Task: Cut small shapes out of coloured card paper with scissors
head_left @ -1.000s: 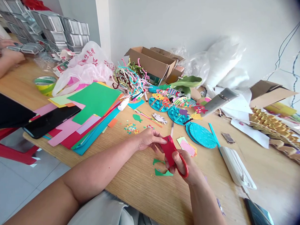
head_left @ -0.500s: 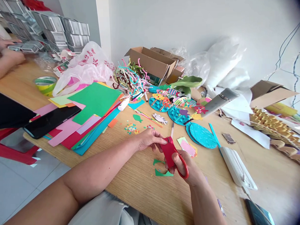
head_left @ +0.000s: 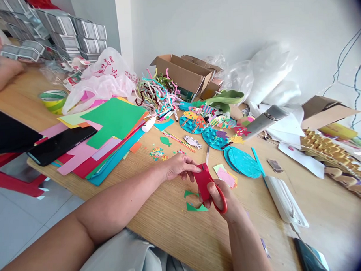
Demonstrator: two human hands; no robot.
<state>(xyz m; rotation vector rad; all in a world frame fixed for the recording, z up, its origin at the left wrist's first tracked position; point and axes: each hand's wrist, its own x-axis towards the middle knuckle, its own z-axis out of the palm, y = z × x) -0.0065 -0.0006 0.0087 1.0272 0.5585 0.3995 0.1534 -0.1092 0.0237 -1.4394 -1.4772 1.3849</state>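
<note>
My left hand (head_left: 181,167) pinches the upper left corner of a small piece of red paper (head_left: 202,184). In my right hand (head_left: 222,199) is a pair of red-handled scissors (head_left: 222,201), with the thumb lying over the red paper's right side. The scissor blades are mostly hidden by the paper, so how far apart they are I cannot tell. Green paper scraps (head_left: 196,207) lie on the table just below the red paper. A green paper fish (head_left: 165,141) and a black-and-white drawn fish (head_left: 192,141) lie beyond my left hand.
Coloured paper sheets (head_left: 114,118) and a black phone (head_left: 62,144) lie to the left. Blue paper discs (head_left: 243,163) and a grey flask (head_left: 265,122) stand to the right, near a white power strip (head_left: 286,201). A co-worker's hand (head_left: 6,66) is at the far left.
My hands, the red paper and the scissors look almost unchanged. The co-worker's hand at the far left has lifted. The view has shifted very slightly.
</note>
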